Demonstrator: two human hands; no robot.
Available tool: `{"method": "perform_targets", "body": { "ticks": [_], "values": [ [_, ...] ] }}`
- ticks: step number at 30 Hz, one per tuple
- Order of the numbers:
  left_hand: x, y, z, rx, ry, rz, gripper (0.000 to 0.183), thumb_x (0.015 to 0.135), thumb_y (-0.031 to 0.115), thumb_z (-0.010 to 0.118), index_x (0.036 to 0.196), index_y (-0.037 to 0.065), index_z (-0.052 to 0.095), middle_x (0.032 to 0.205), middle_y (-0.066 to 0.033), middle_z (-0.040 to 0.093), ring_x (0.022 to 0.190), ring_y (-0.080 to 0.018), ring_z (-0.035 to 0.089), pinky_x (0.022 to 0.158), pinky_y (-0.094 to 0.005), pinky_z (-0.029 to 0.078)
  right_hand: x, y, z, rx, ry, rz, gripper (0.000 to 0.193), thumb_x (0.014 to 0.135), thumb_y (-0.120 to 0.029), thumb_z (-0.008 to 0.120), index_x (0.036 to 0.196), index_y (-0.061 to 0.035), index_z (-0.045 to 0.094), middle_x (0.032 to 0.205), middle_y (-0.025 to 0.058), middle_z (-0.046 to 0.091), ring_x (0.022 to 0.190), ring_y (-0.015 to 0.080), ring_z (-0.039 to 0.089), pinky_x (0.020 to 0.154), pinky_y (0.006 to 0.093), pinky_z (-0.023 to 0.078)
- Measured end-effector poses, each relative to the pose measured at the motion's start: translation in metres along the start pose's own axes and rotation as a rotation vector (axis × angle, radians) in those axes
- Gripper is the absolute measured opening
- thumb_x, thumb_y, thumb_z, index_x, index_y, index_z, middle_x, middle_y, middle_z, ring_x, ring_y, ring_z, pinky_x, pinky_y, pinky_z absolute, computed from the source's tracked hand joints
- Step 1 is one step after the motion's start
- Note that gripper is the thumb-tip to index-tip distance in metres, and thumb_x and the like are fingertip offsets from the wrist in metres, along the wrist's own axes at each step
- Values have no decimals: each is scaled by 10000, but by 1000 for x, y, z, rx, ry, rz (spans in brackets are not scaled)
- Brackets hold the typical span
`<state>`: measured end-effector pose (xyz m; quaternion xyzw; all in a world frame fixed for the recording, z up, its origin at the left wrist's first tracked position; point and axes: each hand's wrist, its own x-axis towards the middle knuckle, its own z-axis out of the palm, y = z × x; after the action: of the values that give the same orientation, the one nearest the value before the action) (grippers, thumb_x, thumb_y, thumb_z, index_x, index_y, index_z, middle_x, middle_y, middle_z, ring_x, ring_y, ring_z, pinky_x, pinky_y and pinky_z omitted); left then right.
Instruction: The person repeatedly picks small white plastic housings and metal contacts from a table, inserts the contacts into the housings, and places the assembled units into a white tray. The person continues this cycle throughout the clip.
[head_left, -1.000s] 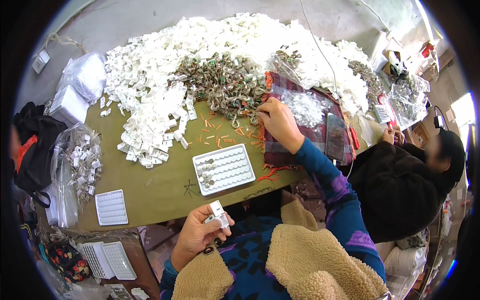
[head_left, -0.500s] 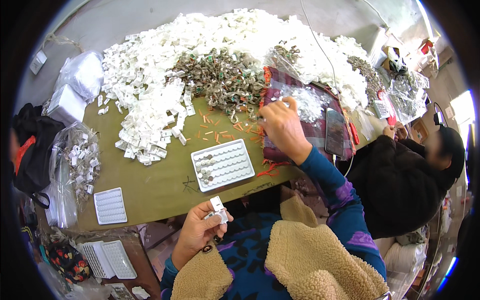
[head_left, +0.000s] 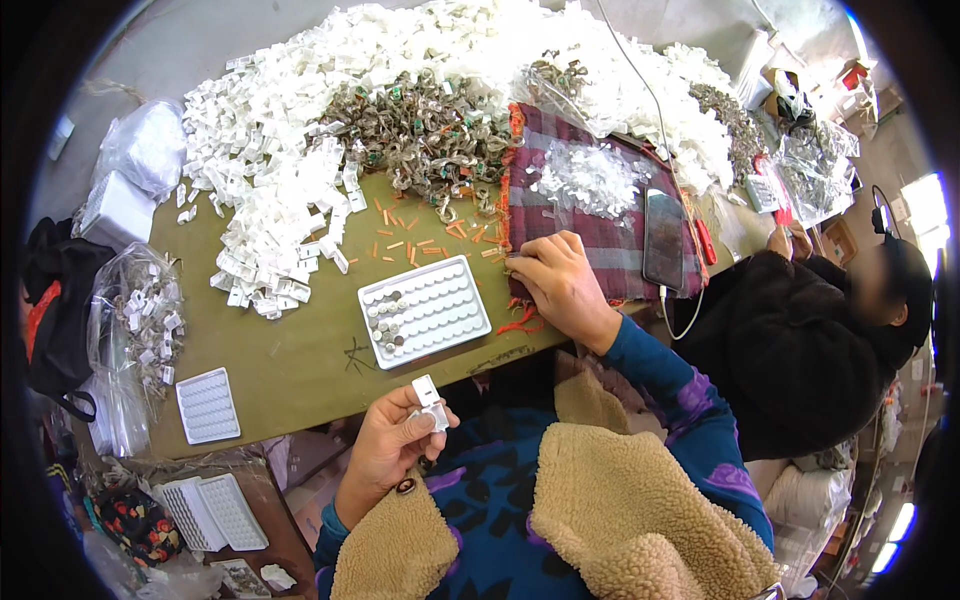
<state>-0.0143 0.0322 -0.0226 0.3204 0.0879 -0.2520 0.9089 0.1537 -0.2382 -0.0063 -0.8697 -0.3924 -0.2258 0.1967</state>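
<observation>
My left hand (head_left: 385, 452) is closed round a small white plastic case (head_left: 428, 402), held low in front of the table edge. The case looks opened out, one part standing up above the fingers. My right hand (head_left: 568, 288) rests at the near left edge of a plaid cloth (head_left: 600, 240), fingertips pinched together by some thin orange-brown strips (head_left: 428, 248). Whatever is between those fingers is too small to make out. Between the hands lies a white tray (head_left: 420, 315) with scalloped rows, several small silvery round discs (head_left: 388, 318) at its left end.
A large heap of white plastic cases (head_left: 270, 200) covers the far table, with a pile of metal parts (head_left: 420, 130) before it. Clear plastic pieces (head_left: 590, 180) and a phone (head_left: 663, 235) with a cable lie on the cloth. Another white tray (head_left: 208, 405) sits left. A co-worker (head_left: 780, 350) sits right.
My right hand has come nearer from beside the clear plastic pieces to the cloth's near left edge. The left hand still grips the white case. The whole view has shifted slightly.
</observation>
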Motion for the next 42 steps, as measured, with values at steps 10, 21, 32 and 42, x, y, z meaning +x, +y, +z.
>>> {"method": "perform_targets", "body": {
  "ticks": [10, 21, 32, 42],
  "values": [
    [-4, 1, -1, 87, 45, 5, 257, 887, 82, 713, 1098, -44, 638, 956, -228, 703, 682, -185, 661, 547, -270, 528, 12, -18, 5, -77, -39, 230, 138, 792, -105, 720, 902, -81, 640, 851, 72, 592, 865, 272, 579, 834, 394, 386],
    [-14, 4, 7, 24, 61, 189, 245, 908, 40, 678, 1136, -30, 622, 1004, -201, 701, 706, -160, 659, 601, -261, 553, 2, -65, -25, 1164, 49, 725, 79, 982, -50, 607, 1047, -25, 570, 847, 6, 636, 722, 63, 604, 626, 205, 468],
    [-11, -13, 20, 81, 222, 421, 248, 894, 76, 732, 1115, -7, 656, 961, -111, 707, 754, -152, 688, 594, -254, 544, -10, -139, -13, 1775, -167, 900, 116, 937, -75, 685, 986, 15, 631, 840, 39, 650, 626, 67, 548, 506, 209, 424],
    [-11, -19, 20, 120, 275, 479, 277, 911, 82, 706, 1157, -30, 648, 978, -97, 713, 813, -188, 709, 688, -283, 618, -3, -154, -10, 1251, -195, 708, 72, 869, -38, 730, 922, -15, 687, 838, 27, 656, 732, 98, 597, 641, 247, 459]
  ]
}}
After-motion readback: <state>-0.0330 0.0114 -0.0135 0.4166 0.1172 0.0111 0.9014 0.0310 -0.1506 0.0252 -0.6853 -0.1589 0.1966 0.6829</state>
